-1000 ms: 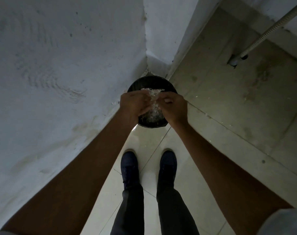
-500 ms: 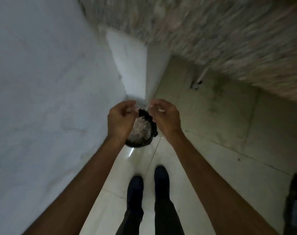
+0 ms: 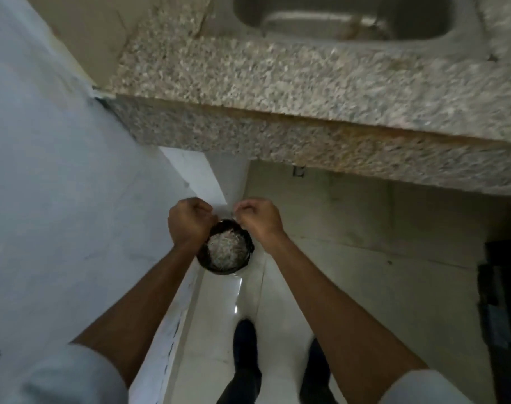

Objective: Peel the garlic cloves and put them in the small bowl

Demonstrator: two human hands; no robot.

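A round black bin [image 3: 248,248] stands on the floor below my hands, holding a heap of pale garlic skins [image 3: 226,248]. My left hand [image 3: 190,225] hovers over its left rim with the fingers curled into a fist, and whatever is inside it is hidden. My right hand [image 3: 261,218] hovers over the bin's far right rim, thumb and forefinger pinching a tiny pale scrap of garlic peel [image 3: 236,212]. The two hands are a little apart. No garlic clove and no small bowl can be seen.
A speckled granite counter [image 3: 321,91] with a steel sink [image 3: 344,21] juts out above and beyond the bin. A white wall [image 3: 53,185] runs along the left. My dark shoes [image 3: 245,348] stand on the glossy tiled floor [image 3: 277,301]. A dark object [image 3: 502,301] sits at the right edge.
My view tilted up, bringing the counter and sink into sight. My hands, which were rubbing together right over the skins, have parted and lifted away from the bin.
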